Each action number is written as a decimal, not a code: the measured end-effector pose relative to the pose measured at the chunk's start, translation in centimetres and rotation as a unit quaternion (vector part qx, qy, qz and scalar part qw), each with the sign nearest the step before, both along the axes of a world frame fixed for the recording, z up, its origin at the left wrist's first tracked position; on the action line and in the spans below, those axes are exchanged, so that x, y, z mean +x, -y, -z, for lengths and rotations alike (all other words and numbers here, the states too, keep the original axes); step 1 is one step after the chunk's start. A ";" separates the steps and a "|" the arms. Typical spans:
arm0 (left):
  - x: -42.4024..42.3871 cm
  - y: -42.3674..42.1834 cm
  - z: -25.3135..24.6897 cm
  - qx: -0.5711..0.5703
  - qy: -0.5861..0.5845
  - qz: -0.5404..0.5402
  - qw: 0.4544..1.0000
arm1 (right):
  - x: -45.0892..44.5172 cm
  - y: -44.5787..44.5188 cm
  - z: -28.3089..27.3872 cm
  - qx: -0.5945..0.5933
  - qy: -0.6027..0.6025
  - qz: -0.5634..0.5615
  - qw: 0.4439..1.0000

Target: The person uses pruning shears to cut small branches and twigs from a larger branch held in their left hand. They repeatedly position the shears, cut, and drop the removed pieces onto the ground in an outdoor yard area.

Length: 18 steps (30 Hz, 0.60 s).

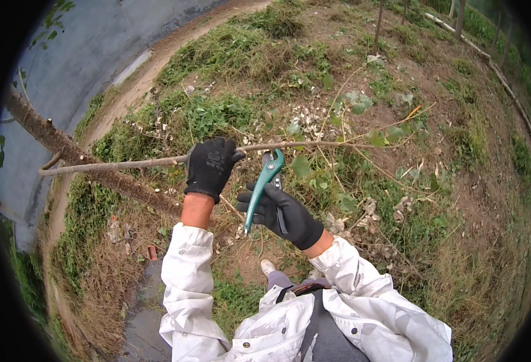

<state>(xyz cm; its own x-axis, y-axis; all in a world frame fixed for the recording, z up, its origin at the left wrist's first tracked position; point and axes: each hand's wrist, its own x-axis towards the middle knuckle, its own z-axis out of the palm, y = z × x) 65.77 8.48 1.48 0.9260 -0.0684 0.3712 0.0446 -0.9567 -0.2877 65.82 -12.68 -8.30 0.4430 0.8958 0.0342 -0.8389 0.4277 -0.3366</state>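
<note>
My left hand, in a black coated work glove, grips a long thin branch that runs across the view. To its right, my right hand, gloved the same way, holds pruning shears with green and dark handles. The handles are spread, and the shears' head is at the underside of the branch; whether the blades touch the bark I cannot tell. Leafy twigs fork from the branch's right end. Its left end bends close to a thicker tree trunk bearing cut stubs.
The trunk slants from upper left to behind my left wrist. Weeds and dry grass cover the ground, with dry leaves in the middle. A brick-red piece lies by a grey slab. Paved ground is at upper left; a pale log lies far right.
</note>
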 end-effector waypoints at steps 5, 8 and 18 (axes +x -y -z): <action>-0.1 0.1 0.2 -0.014 0.020 0.019 1.000 | -0.2 -1.2 0.6 0.027 -0.060 0.027 0.997; -0.2 0.1 0.1 -0.018 0.026 0.024 0.999 | -0.3 -1.2 0.3 0.031 -0.067 0.024 0.997; -0.5 0.0 0.2 -0.001 0.034 0.032 0.999 | -0.3 -1.4 -0.2 0.121 -0.096 0.021 0.988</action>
<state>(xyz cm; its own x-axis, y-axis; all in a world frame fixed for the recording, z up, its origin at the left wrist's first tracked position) 65.31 8.46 1.28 0.8925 -0.1259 0.4332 0.0032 -0.9585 -0.2851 65.49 -11.31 -8.06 0.4985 0.8526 0.1568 -0.8572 0.5118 -0.0573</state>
